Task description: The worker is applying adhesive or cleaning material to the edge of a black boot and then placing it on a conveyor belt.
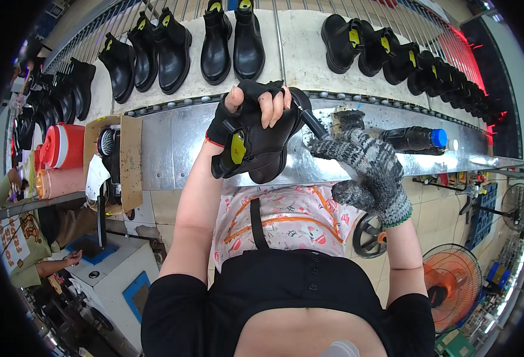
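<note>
Left hand (pixel 261 100), black-gloved, wraps a glossy black leather ankle boot (pixel 274 135) above the silver metal bench (pixel 167 146), presumably steadying it. Right hand (pixel 369 169), grey-knit-gloved, grips a slim black cylindrical tool (pixel 314 124) over the bench, apparently angled to reach the boot; contact unclear.

Pale floor tiles (pixel 423 199) lie below a shiny metal bench (pixel 165 143), red light (pixel 473 56) glowing rightward.

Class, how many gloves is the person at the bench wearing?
2 visible: a black fingerless glove on the left hand, and a grey knitted glove on the right hand. Any layer underneath is hidden.
</note>
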A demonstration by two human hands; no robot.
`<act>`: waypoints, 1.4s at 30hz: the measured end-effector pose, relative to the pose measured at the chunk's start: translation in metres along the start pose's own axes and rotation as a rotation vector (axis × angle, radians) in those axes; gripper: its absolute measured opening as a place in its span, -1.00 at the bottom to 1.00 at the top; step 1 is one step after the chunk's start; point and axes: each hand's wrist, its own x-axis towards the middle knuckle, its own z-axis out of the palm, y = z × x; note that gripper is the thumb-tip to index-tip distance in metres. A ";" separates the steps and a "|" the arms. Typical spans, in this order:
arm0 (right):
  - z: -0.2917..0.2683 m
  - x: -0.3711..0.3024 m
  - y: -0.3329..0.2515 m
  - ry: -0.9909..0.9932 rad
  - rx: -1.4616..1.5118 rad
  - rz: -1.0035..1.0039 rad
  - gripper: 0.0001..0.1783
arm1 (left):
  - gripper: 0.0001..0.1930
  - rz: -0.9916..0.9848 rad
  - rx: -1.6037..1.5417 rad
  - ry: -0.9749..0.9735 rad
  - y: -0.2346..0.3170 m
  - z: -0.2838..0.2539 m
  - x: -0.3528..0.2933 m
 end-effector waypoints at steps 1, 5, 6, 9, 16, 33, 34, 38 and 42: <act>-0.003 0.003 -0.002 -0.062 -0.042 0.033 -0.30 | -0.20 -0.007 0.003 -0.004 0.000 -0.001 -0.001; -0.014 0.025 -0.017 0.006 0.044 -0.050 -0.35 | -0.20 -0.009 0.009 -0.024 0.000 -0.005 -0.003; -0.015 0.029 -0.017 0.003 0.046 -0.054 -0.35 | -0.20 -0.008 0.010 -0.019 0.000 -0.006 -0.004; -0.009 0.038 -0.017 -0.030 0.185 -0.128 -0.45 | -0.20 0.011 -0.103 0.039 -0.003 -0.011 -0.011; 0.046 0.046 -0.011 -0.049 0.248 -0.101 -0.37 | -0.22 0.074 -0.158 0.195 0.007 -0.043 -0.029; 0.107 0.058 -0.012 0.006 0.440 -0.207 -0.52 | -0.20 0.243 -0.289 0.403 0.007 -0.086 -0.060; 0.106 0.058 -0.012 -0.012 0.487 -0.208 -0.55 | -0.20 0.244 -0.272 0.395 0.008 -0.090 -0.062; 0.098 0.056 -0.013 -0.028 0.558 -0.198 -0.59 | -0.19 0.242 -0.278 0.379 0.007 -0.101 -0.067; 0.088 0.053 -0.010 -0.047 0.549 -0.238 -0.60 | -0.18 0.224 -0.269 0.389 0.008 -0.102 -0.071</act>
